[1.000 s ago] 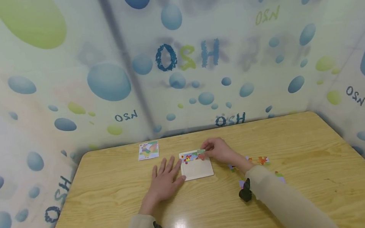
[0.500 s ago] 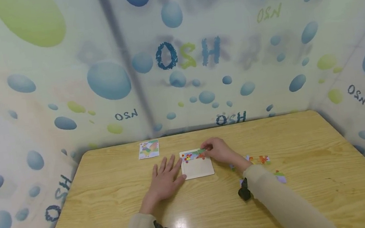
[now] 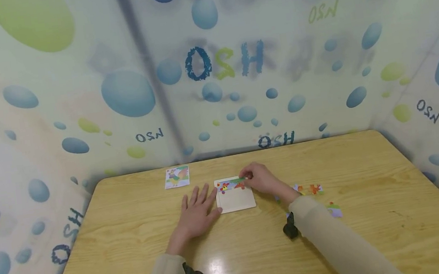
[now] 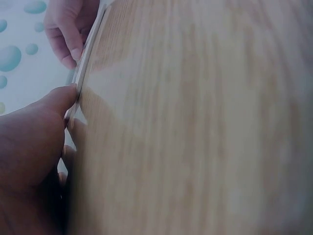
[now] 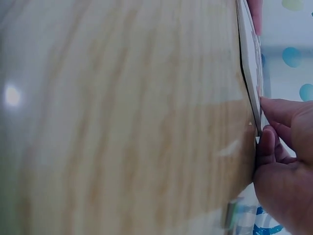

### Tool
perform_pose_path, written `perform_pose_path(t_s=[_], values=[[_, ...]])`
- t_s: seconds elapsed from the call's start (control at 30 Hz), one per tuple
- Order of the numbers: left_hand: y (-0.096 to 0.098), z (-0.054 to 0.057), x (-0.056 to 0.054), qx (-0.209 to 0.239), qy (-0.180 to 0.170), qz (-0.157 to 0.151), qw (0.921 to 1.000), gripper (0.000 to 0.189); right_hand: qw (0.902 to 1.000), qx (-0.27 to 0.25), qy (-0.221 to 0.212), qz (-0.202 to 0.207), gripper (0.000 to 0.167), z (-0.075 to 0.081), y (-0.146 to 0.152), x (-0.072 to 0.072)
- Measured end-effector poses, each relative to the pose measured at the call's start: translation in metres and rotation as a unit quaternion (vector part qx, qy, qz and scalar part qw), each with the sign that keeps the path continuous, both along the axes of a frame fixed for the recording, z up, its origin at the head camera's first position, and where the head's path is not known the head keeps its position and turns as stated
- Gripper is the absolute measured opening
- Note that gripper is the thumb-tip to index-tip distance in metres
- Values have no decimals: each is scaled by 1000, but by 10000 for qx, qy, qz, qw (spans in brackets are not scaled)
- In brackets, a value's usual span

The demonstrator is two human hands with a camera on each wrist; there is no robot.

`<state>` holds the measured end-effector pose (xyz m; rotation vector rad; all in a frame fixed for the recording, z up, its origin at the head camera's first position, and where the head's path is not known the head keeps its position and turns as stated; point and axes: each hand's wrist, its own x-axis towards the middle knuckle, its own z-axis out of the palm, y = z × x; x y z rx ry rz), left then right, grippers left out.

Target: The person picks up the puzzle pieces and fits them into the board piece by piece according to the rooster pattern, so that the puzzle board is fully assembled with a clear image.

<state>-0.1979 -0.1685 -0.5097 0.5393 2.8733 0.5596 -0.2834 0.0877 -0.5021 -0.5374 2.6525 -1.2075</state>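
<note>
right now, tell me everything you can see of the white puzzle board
The white puzzle board is thin and nearly square, with rounded corners; its exact material is unclear. It lies flat on the wooden table. Colourful puzzle pieces fill a strip along its far side, while the near part is bare. Of the two hands, the left hand touches its left edge, and the right hand is at its far right corner, covering part of it.
</note>
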Motion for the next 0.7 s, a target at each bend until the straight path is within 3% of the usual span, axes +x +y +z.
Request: perform_pose_path(t_s=[0.33,0.5,0.7], values=[[0,-1,0,71,45,-3,10000,65,9996,-159,-112,-188,12,0,-1,3],[-2,-5,0,51,36,-12,10000,66,9997,-187,-164,-60,15,-1,2,1],[-1,-6,-1,148,60,-20,9999,67,9969,-721,-313,6,27,1,23,-1]])
